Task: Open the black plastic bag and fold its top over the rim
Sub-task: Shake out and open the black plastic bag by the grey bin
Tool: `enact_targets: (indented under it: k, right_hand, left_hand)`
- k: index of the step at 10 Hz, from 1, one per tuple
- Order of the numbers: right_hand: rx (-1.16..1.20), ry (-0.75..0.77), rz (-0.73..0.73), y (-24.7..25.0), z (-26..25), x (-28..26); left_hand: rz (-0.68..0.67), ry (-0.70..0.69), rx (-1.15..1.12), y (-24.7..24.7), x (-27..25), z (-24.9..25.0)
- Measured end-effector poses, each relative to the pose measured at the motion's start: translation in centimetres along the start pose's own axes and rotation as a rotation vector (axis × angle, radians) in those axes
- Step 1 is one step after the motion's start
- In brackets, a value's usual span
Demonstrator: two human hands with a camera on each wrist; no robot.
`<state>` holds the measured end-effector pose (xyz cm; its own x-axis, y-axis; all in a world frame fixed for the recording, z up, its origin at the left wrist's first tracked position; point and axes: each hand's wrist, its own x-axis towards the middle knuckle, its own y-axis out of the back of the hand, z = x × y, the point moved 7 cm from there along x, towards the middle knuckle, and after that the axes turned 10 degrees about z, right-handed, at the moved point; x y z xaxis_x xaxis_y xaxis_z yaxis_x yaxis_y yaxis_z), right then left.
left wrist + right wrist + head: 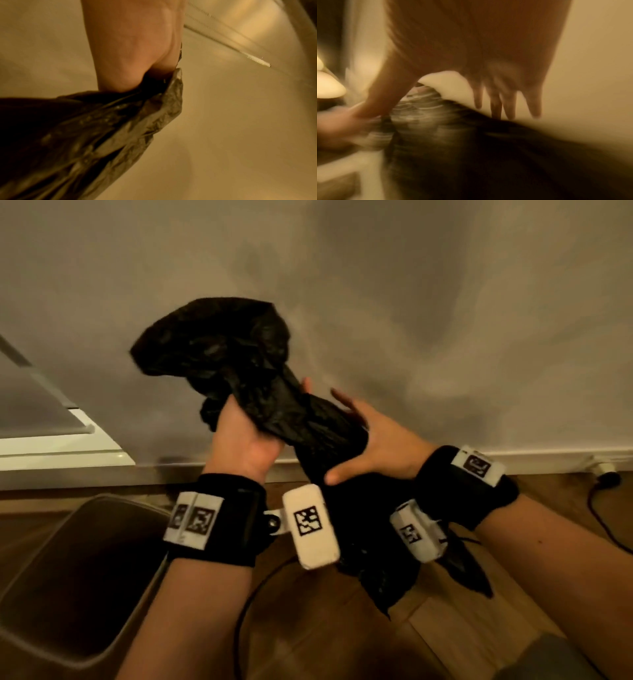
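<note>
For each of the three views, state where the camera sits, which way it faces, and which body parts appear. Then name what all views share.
Head: worn on the head, looking down; both forearms, left hand, right hand, bin.
Left wrist: along the left hand gripping the black plastic bag.
Right wrist: blurred, along the right hand's straight fingers.
Shared: the bag.

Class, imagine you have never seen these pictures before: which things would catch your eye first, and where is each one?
First, the crumpled black plastic bag, held up in mid-frame against the pale wall. The left hand grips its bunched middle, while the right hand rests against it lower down with fingers spread. Next, the empty-looking bin on the wooden floor at lower left, with no bag over its rim yet.
</note>
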<state>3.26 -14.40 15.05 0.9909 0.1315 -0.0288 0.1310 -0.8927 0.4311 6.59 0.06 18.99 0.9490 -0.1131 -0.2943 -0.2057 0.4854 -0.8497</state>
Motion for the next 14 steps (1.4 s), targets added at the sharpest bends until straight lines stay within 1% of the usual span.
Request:
enact_targets:
  k: [1, 2, 3, 4, 5, 6, 7, 8, 9, 10, 11, 12, 13, 14]
  right_hand:
    - [-0.039, 0.024, 0.043, -3.4, 0.9, -0.3]
    - [-0.185, -0.056, 0.037, -3.5, 4.4, -0.5]
    - [-0.233, -0.170, 0.031, -1.5, 8.1, 0.0]
    - [-0.276, -0.315, -0.040, -0.5, 11.9, -0.4]
    - [-0.371, -0.399, -0.021, 0.3, 15.0, -0.6]
    - [-0.501, -0.353, 0.024, 1.4, 15.5, -0.4]
    - [-0.634, -0.314, 0.083, 2.5, 15.7, -0.5]
    - [-0.650, -0.380, 0.134, 3.3, 16.6, -0.6]
    - [-0.642, -0.464, 0.119, 3.6, 17.6, -1.0]
    - [-0.777, -0.554, 0.077, 4.0, 18.4, -1.5]
    - [-0.844, -0.488, -0.011, 3.9, 17.8, -1.0]
    - [-0.707, -0.365, 0.073, 4.8, 14.4, 0.2]
    - [-0.139, -0.247, 0.353, 6.1, 8.1, 1.6]
    - [0.343, -0.275, 0.303, 5.4, 2.3, 1.7]
  left_hand:
    - [-0.025, 0.083, 0.040, -1.0, -0.6, -2.9]
    - [-0.041, 0.001, 0.093, -1.0, -0.4, -0.4]
    - [-0.067, -0.164, 0.067, 0.0, -0.2, 5.3]
    - [-0.086, -0.279, 0.053, 1.0, -0.8, 9.7]
    - [-0.068, -0.328, 0.123, 1.5, -1.2, 10.8]
    - [-0.030, -0.371, 0.187, 1.6, -1.2, 10.9]
    - [-0.044, -0.415, 0.289, 1.5, -1.0, 11.0]
    - [-0.033, -0.423, 0.266, 1.9, -0.8, 10.8]
    - [-0.002, -0.397, 0.275, 2.2, -0.5, 10.3]
    - [0.139, -0.396, 0.304, 3.1, -0.4, 9.4]
    - [0.287, -0.349, 0.408, 3.7, 0.2, 7.3]
    - [0.386, -0.277, 0.557, 5.1, 0.8, 4.0]
    - [0.427, -0.225, 0.758, 6.3, 1.3, 0.5]
    - [0.448, -0.218, 0.823, 6.2, 1.4, -1.7]
